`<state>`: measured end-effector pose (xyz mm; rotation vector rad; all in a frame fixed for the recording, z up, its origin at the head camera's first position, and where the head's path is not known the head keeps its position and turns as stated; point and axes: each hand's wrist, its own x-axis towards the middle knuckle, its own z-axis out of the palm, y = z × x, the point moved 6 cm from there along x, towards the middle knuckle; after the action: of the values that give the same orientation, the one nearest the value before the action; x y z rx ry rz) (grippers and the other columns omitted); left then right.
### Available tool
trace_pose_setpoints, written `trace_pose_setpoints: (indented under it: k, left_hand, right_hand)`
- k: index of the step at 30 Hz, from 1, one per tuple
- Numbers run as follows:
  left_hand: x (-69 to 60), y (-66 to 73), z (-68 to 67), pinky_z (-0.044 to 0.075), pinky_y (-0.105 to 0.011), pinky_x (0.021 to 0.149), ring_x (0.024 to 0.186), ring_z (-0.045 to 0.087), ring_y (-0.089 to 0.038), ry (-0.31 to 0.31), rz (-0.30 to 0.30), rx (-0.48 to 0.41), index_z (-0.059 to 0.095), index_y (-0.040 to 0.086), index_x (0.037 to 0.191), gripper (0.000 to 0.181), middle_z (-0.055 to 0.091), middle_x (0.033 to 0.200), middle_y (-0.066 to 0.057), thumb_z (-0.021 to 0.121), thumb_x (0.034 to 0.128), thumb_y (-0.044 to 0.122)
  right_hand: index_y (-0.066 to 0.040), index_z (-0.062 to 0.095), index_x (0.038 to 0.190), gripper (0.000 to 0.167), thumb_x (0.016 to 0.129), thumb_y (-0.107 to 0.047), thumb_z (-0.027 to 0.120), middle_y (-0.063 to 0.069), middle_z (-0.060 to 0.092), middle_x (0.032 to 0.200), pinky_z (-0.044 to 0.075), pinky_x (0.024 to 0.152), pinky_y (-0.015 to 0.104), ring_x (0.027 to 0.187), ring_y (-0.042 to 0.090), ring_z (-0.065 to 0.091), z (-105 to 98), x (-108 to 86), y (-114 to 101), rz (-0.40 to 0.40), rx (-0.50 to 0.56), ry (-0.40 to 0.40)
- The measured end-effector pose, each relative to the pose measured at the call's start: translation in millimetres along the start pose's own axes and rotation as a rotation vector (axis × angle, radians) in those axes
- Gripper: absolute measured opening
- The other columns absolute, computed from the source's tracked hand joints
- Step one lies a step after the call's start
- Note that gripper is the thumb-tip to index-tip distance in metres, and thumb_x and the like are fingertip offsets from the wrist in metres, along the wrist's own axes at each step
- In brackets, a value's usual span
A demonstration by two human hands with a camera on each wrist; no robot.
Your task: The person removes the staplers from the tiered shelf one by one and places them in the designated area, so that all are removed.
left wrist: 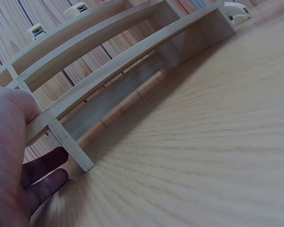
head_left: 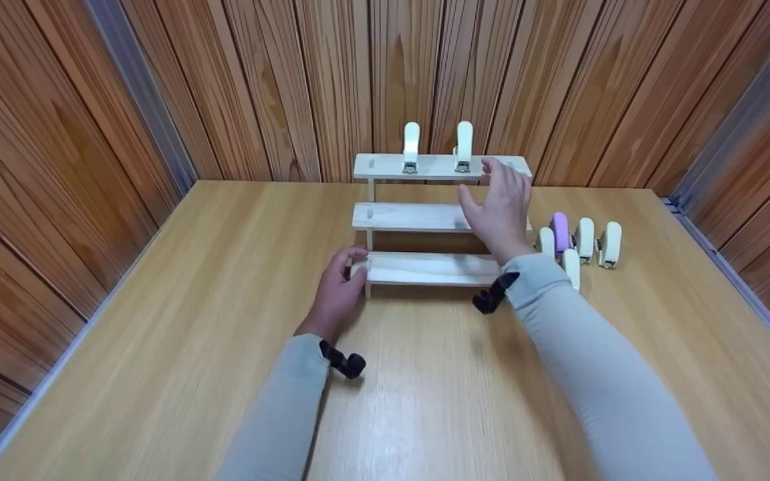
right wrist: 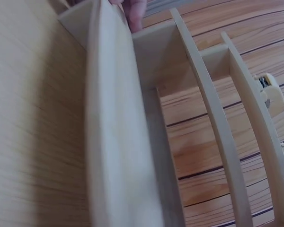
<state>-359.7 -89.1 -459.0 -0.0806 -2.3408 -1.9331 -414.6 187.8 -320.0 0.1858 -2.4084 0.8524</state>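
A three-tier pale wooden display rack stands on the table. On its top shelf two cream mini staplers stand side by side, tilted up toward the wall. My left hand grips the left end of the lowest shelf; in the left wrist view, the thumb lies over the board and fingers reach beside the upright. At the right part of the top shelf is my right hand, thumb and fingers spread, just right of the second stapler. Nothing is visible in it. Its fingertips' contact with the board is unclear.
Right of the rack, a purple stapler and several cream staplers stand on the wooden table. My right forearm partly covers the nearest ones. Wood-grain panels enclose the back and both sides.
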Motion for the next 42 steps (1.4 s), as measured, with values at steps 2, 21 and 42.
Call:
trace_pose_setpoints:
  k: [2,21,42]
  left_hand:
    - [0.1,-0.2,-1.8,0.048,-0.039,0.100,0.124,0.050,-0.019,0.004,0.004,-0.006,0.061,0.029,0.123,0.022,0.050,0.141,0.010,0.056,0.1026,0.022]
    - [4.1,2.6,2.4,0.047,-0.038,0.099,0.121,0.051,-0.019,-0.006,0.061,0.018,0.060,0.023,0.123,0.023,0.051,0.141,0.003,0.056,0.1019,0.016]
    - [2.9,0.3,-0.7,0.041,-0.040,0.107,0.131,0.045,-0.017,0.005,0.012,0.013,0.060,0.027,0.124,0.023,0.049,0.144,0.007,0.056,0.1019,0.020]
  right_hand:
    - [-0.008,0.046,0.143,0.061,0.096,-0.041,0.065,0.009,0.055,0.137,0.008,0.122,0.044,0.133,0.027,0.045,3.6,8.6,0.6,0.007,-0.001,-0.021]
    - [-0.010,0.047,0.143,0.065,0.097,-0.055,0.058,0.009,0.059,0.134,0.006,0.121,0.046,0.133,0.030,0.047,19.9,49.9,3.8,0.183,-0.051,-0.235]
    - [-0.007,0.051,0.137,0.058,0.097,-0.047,0.063,0.009,0.057,0.134,0.027,0.113,0.042,0.129,0.028,0.043,16.6,46.5,3.5,0.251,-0.009,-0.204]
